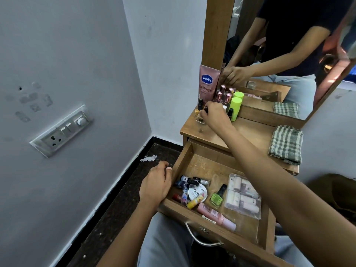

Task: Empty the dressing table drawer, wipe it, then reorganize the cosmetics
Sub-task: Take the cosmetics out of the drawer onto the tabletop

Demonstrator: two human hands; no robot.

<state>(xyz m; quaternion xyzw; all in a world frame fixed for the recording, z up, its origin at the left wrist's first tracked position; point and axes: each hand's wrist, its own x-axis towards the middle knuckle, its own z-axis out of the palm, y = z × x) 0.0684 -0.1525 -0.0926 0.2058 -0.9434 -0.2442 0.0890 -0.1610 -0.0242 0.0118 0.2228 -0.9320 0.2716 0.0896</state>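
The wooden drawer (194, 157) is pulled out and holds several cosmetics: a green nail polish bottle (216, 197), a pink tube (215, 215), a yellow lip balm (194, 202), a round white tin (198, 191), small dark bottles (187, 182) and a clear packet of rolls (243, 195). My left hand (156, 185) grips the drawer's left wall. My right hand (213, 114) reaches over the table top (248, 130) and closes on a small dark bottle (206, 108) among the bottles standing at the back left.
A Vaseline tube (207, 83), pink-capped bottles (221, 93) and a lime-green bottle (235, 107) stand by the mirror (289, 54). A folded checked cloth (286, 144) lies on the table's right side. A wall with a switch plate (63, 131) is on the left.
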